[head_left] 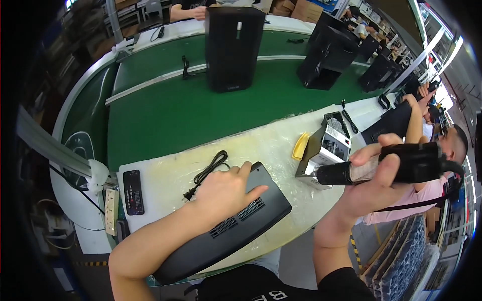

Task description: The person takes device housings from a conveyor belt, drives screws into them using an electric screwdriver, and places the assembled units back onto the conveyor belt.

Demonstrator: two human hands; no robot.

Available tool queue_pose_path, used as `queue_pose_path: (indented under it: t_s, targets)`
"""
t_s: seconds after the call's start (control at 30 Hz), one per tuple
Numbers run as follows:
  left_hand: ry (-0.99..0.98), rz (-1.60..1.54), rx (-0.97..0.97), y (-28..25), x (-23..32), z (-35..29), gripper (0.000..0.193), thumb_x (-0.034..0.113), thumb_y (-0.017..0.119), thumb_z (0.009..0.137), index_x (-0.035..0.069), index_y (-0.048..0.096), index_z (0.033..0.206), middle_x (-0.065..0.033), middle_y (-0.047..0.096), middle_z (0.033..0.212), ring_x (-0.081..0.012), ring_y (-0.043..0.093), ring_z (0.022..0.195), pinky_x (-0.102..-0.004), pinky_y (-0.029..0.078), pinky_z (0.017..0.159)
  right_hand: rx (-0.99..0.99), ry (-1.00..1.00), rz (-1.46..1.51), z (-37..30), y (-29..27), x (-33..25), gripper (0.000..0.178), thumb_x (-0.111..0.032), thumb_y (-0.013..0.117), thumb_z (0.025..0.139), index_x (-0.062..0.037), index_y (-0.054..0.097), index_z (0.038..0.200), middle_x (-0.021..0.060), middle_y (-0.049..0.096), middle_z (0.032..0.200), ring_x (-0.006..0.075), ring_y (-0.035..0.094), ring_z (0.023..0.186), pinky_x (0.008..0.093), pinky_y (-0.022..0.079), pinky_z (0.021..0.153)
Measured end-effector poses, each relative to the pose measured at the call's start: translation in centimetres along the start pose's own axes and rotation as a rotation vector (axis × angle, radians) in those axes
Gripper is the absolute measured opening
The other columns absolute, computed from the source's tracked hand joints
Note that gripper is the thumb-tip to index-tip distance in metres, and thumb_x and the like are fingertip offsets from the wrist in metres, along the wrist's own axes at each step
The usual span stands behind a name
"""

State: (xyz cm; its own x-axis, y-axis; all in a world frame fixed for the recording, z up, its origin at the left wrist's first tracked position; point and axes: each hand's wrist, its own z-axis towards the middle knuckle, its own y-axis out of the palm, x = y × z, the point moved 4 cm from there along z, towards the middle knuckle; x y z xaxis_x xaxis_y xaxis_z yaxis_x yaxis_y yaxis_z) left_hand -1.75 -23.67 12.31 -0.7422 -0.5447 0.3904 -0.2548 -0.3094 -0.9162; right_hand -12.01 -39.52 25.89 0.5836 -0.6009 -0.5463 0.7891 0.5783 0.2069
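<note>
In front of me a long black appliance [226, 251] with slotted vents lies on the pale, plastic-covered worktop [266, 140]. My left hand [226, 188] rests on its upper part, thumb and index finger stretched out and apart; the other fingers are partly hidden. A black power cord [213, 165] with a plug lies just beyond that hand. To the right, my right hand [374, 170] is raised, its fingers wrapped round a black electric screwdriver [411, 163] with a clear middle section. The tool's narrow end points left, apart from the appliance.
Beside the screwdriver stand an open box [326, 148] and a yellow object [300, 146]. A black remote-like panel [133, 193] and a power strip [111, 210] are at the left. Black appliances [233, 50] stand on the green conveyor [165, 115]. A co-worker [427, 120] is at the right.
</note>
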Motion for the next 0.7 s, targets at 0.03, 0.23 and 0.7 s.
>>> queue_pose_path:
  t_s: [0.03, 0.23, 0.7]
  targets:
    - [0.038, 0.019, 0.049, -0.1, 0.1, -0.1, 0.055, 0.048, 0.059, 0.086, -0.004, 0.058, 0.105, -0.0171, 0.065, 0.075, -0.0309, 0.065, 0.061, -0.0379, 0.053, 0.056, -0.014, -0.016, 0.083, 0.3, 1.3, -0.7, 0.031, -0.011, 0.051, 0.091, 0.0068, 0.046, 0.116, 0.0129, 0.059, 0.094, 0.0131, 0.053, 0.054, 0.0238, 0.044, 0.047]
    - [0.042, 0.005, 0.115, 0.2, 0.0, -0.2, 0.051, 0.049, 0.062, 0.083, 0.0, 0.057, 0.098, -0.0139, 0.064, 0.074, -0.0303, 0.063, 0.058, -0.038, 0.053, 0.054, -0.11, 0.066, 0.182, -0.5, 5.3, 0.8, 0.053, -0.004, 0.044, 0.09, 0.0016, 0.024, 0.139, 0.0179, 0.06, 0.097, 0.0162, 0.055, 0.052, 0.0261, 0.048, 0.049]
    - [0.044, 0.012, 0.082, -0.1, 0.2, -0.1, 0.054, 0.048, 0.063, 0.083, -0.003, 0.057, 0.097, -0.0154, 0.061, 0.065, -0.0296, 0.062, 0.053, -0.0366, 0.051, 0.047, -0.305, 0.022, 0.211, -2.9, 7.4, 3.1, 0.058, -0.004, 0.049, 0.088, 0.0027, 0.022, 0.14, 0.015, 0.058, 0.094, 0.014, 0.055, 0.055, 0.0253, 0.048, 0.053]
